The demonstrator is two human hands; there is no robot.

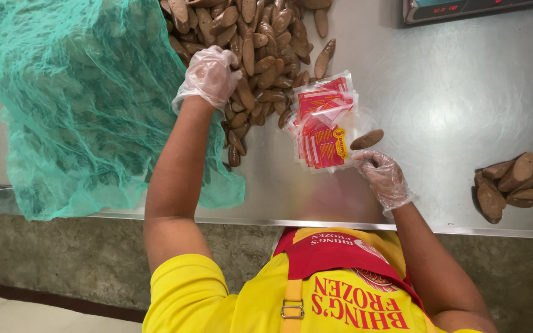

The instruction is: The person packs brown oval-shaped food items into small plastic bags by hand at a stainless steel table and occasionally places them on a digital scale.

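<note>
Steel table [439, 111]: broad bare stretch at right, front edge near the person. Green mesh netting [81, 98]: overhangs the front edge at left. Large heap of brown oblong pieces [260, 55]: left hand [210, 75], gloved, fingers curled into its edge. Small pile [508, 185]: far right. Red-and-clear pouches [323, 123]: centre. Right hand [382, 174], gloved: fingertips pinch one brown piece [366, 139] beside the pouches.

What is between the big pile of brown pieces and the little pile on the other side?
In the head view, a stack of red-and-clear packets, one loose brown piece, then bare metal table.
</note>
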